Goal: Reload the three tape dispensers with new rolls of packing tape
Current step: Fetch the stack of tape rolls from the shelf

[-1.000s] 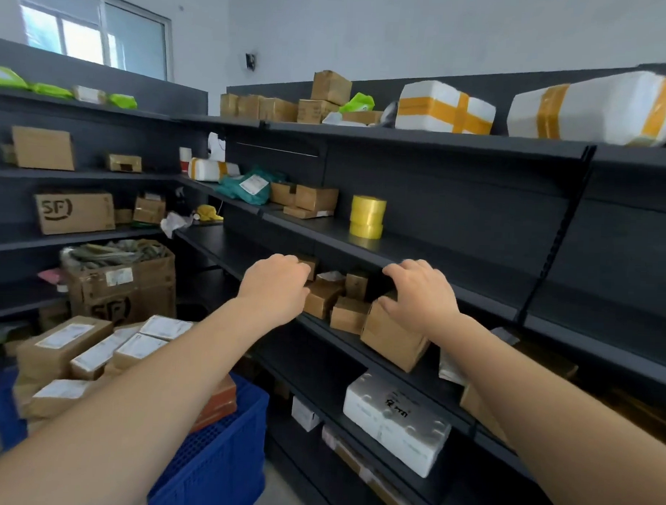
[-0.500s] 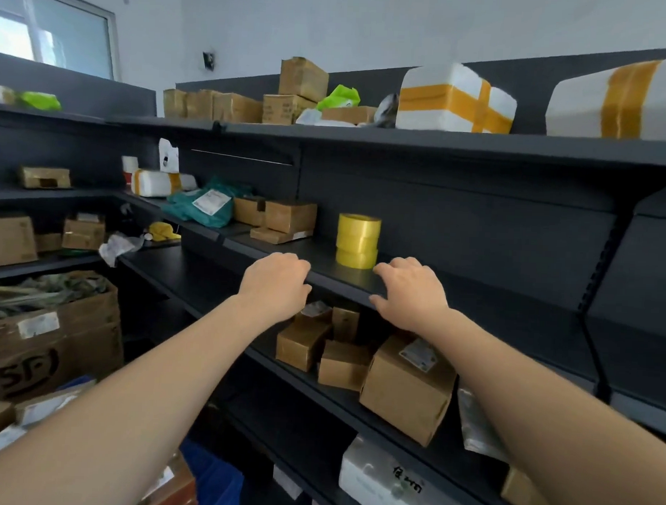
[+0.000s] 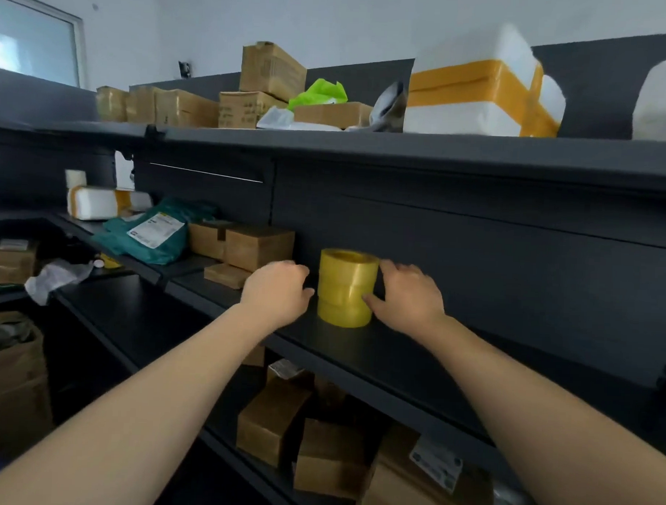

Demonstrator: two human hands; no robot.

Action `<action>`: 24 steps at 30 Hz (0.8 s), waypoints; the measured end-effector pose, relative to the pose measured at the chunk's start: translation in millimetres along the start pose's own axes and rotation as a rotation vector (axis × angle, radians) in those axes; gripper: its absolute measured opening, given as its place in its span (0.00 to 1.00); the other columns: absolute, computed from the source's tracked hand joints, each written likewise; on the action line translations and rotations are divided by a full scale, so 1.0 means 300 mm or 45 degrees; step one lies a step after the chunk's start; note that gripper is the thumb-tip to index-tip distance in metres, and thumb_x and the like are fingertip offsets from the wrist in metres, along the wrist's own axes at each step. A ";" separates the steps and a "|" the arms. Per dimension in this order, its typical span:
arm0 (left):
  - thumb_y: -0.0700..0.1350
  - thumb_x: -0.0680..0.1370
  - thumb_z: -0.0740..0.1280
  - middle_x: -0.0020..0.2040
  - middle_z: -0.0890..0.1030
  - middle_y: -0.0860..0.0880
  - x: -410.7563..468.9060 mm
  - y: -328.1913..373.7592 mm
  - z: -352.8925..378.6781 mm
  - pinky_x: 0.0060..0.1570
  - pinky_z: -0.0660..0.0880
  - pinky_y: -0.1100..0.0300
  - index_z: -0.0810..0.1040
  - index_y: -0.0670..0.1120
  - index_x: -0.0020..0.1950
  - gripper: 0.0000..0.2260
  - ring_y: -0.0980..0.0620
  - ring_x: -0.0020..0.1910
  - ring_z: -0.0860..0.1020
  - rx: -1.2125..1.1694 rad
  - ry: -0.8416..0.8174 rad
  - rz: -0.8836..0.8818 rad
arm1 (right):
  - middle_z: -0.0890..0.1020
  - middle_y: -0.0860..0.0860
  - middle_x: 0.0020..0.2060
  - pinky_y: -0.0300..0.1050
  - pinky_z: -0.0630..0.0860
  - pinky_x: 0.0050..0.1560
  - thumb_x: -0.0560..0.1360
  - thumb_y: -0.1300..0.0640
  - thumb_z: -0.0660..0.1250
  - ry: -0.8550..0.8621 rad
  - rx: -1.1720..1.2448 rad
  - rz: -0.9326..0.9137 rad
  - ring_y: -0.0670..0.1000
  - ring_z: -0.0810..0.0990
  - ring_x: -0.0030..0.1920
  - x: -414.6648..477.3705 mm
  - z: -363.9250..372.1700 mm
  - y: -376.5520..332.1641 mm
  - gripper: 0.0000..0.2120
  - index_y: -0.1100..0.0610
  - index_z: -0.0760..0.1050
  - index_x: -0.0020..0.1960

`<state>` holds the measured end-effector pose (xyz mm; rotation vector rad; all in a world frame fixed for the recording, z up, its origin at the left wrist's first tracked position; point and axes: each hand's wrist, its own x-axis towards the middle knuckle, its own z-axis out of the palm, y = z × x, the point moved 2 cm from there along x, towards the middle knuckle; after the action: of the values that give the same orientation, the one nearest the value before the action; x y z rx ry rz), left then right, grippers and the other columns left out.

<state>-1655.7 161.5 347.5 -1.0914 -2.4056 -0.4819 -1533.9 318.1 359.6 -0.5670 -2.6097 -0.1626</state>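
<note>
A stack of three yellow packing tape rolls (image 3: 346, 290) stands upright on the dark middle shelf (image 3: 388, 352). My left hand (image 3: 275, 292) presses against the stack's left side, thumb on the middle roll. On the right side my right hand (image 3: 409, 297) touches it with the thumb low and the fingers curled by the top roll. Both hands clasp the stack between them. No tape dispenser is in view.
Brown cartons (image 3: 248, 245) and a green mail bag (image 3: 154, 233) lie left of the stack on the same shelf. The top shelf holds cartons (image 3: 271, 72) and a white foam box with yellow tape (image 3: 476, 91). More cartons (image 3: 272, 424) sit on the shelf below.
Both hands rose from the lower shelf's edge to the middle shelf and closed in on the yellow stack from either side. The camera moved closer and tilted upward.
</note>
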 end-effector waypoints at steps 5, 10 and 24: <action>0.53 0.82 0.55 0.67 0.73 0.43 0.155 -0.022 0.117 0.55 0.75 0.48 0.65 0.46 0.73 0.21 0.42 0.62 0.73 -0.261 0.004 -0.042 | 0.75 0.57 0.66 0.49 0.75 0.55 0.77 0.35 0.57 -0.152 0.434 0.327 0.58 0.75 0.63 0.136 0.095 0.044 0.34 0.57 0.63 0.73; 0.67 0.78 0.47 0.73 0.67 0.43 0.293 -0.048 0.213 0.59 0.68 0.52 0.59 0.47 0.76 0.34 0.42 0.70 0.67 -0.698 -0.217 -0.284 | 0.66 0.56 0.75 0.48 0.67 0.66 0.77 0.30 0.47 -0.312 0.965 0.665 0.57 0.67 0.72 0.219 0.169 0.046 0.40 0.56 0.58 0.78; 0.64 0.74 0.62 0.68 0.70 0.41 0.381 -0.085 0.356 0.53 0.73 0.46 0.63 0.50 0.73 0.32 0.38 0.65 0.70 -1.723 -0.854 -0.664 | 0.76 0.54 0.49 0.50 0.77 0.38 0.76 0.35 0.58 -0.437 1.675 1.010 0.56 0.77 0.49 0.280 0.253 0.051 0.23 0.50 0.67 0.62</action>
<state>-1769.6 267.2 316.0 -1.1171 -2.8282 -2.4956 -1626.9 378.4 331.4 -1.0197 -1.9057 1.8127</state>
